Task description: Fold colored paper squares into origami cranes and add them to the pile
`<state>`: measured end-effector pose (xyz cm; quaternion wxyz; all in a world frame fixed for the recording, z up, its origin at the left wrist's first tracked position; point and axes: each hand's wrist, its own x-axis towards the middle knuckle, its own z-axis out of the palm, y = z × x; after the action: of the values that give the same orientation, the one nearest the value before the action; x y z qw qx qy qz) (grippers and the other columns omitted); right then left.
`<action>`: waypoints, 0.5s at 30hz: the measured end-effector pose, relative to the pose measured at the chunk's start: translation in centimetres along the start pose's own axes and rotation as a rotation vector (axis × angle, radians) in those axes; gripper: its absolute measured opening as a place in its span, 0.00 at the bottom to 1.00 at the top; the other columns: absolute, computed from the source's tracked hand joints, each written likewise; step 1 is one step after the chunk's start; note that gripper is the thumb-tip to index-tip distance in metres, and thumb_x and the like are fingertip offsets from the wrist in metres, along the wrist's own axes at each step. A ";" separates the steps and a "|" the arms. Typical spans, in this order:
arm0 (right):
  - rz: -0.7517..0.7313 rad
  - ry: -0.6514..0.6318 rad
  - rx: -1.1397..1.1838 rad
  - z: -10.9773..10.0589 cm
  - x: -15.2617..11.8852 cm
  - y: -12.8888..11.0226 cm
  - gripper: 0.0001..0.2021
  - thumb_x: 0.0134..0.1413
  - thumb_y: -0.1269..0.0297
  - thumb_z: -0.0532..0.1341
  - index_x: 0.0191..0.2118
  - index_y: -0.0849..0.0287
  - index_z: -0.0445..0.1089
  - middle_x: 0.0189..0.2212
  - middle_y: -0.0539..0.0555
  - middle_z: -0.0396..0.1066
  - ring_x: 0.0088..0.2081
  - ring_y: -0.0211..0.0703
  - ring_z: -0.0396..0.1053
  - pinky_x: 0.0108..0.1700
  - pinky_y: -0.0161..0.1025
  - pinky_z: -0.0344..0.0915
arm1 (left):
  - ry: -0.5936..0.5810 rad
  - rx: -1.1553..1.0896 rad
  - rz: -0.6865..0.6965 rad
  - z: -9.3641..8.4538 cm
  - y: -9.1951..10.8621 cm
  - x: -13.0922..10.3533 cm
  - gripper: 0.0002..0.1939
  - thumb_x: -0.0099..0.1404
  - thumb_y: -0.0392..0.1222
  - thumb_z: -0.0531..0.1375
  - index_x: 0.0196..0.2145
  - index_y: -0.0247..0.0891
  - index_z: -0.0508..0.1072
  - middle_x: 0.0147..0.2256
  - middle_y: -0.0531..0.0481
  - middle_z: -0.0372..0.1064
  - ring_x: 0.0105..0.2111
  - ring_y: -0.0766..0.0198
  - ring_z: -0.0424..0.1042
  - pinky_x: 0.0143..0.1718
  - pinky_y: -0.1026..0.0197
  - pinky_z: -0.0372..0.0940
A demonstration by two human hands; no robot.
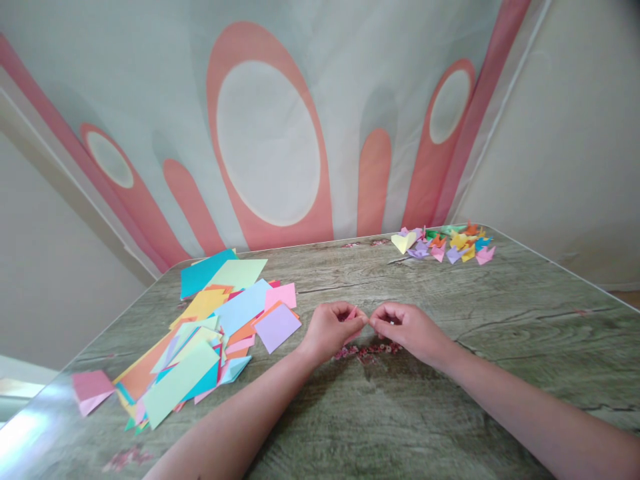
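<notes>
Over the middle of the table, my left hand (334, 331) is closed round a small folded piece of pink paper (352, 315). Only parts of the paper show, between and below the fingers. My right hand (407, 330) is pinched, thumb against forefinger, and its fingertips meet those of my left hand. Whatever sits in that right-hand pinch is hidden by the fingers. A printed flower pattern (367, 353) on the tabletop lies just beneath both hands.
Loose coloured paper sheets (187, 383) are piled on the left, with a lavender square (278, 327) nearest my left hand. A folded pink paper (93, 392) lies at the left edge. Several small origami figures (455, 254) and a pale yellow paper heart (403, 243) stand back right on the wooden-patterned table (500, 340).
</notes>
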<state>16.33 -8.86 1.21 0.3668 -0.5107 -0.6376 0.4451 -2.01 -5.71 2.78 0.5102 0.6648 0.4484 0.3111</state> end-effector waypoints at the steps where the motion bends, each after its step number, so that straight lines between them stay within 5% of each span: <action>1: 0.011 0.002 0.017 0.0 0.0 0.0 0.11 0.54 0.56 0.59 0.32 0.60 0.70 0.22 0.47 0.67 0.22 0.34 0.61 0.23 0.30 0.58 | 0.007 -0.066 -0.017 -0.1 -0.1 0.2 0.16 0.53 0.50 0.64 0.24 0.33 0.71 0.19 0.57 0.61 0.19 0.73 0.56 0.22 0.68 0.50; 5: 0.027 0.023 0.042 -0.1 -0.1 -0.2 0.14 0.56 0.53 0.58 0.35 0.59 0.70 0.24 0.48 0.68 0.23 0.35 0.62 0.24 0.31 0.59 | 0.026 -0.257 -0.059 -0.3 -0.5 0.6 0.17 0.50 0.50 0.67 0.24 0.33 0.71 0.21 0.56 0.62 0.21 0.73 0.57 0.25 0.68 0.52; 15: -0.054 0.057 0.006 0.1 -0.3 -0.4 0.12 0.55 0.55 0.59 0.33 0.59 0.71 0.23 0.47 0.66 0.25 0.35 0.62 0.26 0.32 0.58 | 0.005 -0.193 -0.037 0.0 -0.3 0.3 0.18 0.50 0.52 0.66 0.25 0.32 0.71 0.22 0.56 0.63 0.22 0.72 0.58 0.25 0.68 0.52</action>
<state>16.15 -9.22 1.54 0.3984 -0.5045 -0.6392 0.4221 -1.95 -5.46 2.49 0.5763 0.6035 0.4298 0.3449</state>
